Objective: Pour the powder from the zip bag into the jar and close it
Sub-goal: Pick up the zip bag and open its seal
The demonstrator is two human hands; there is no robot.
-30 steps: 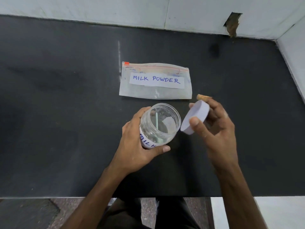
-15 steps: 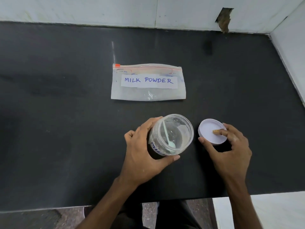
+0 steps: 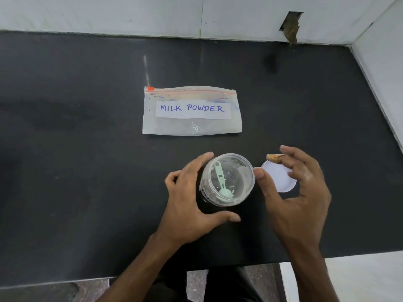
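The clear plastic jar (image 3: pixel 236 182) stands open on the black counter with a pale green scoop (image 3: pixel 222 182) inside. My left hand (image 3: pixel 187 199) curves around its left side, fingers spread, with a dark gap between palm and jar. The white lid (image 3: pixel 278 177) lies flat on the counter just right of the jar. Over it hovers my right hand (image 3: pixel 298 192), fingers apart and holding nothing, thumb tip close to the jar's rim. The zip bag (image 3: pixel 192 125), labelled MILK POWDER, lies flat and sealed farther back.
The black counter (image 3: pixel 87 171) ends at a white wall behind and on the right, with a broken hole (image 3: pixel 291 27) in the back wall. The counter's front edge runs just below my forearms. My legs and the floor show beneath.
My right hand set the lid down right of the jar and let go of it. My left hand lowered the jar upright onto the counter and loosened its grip.
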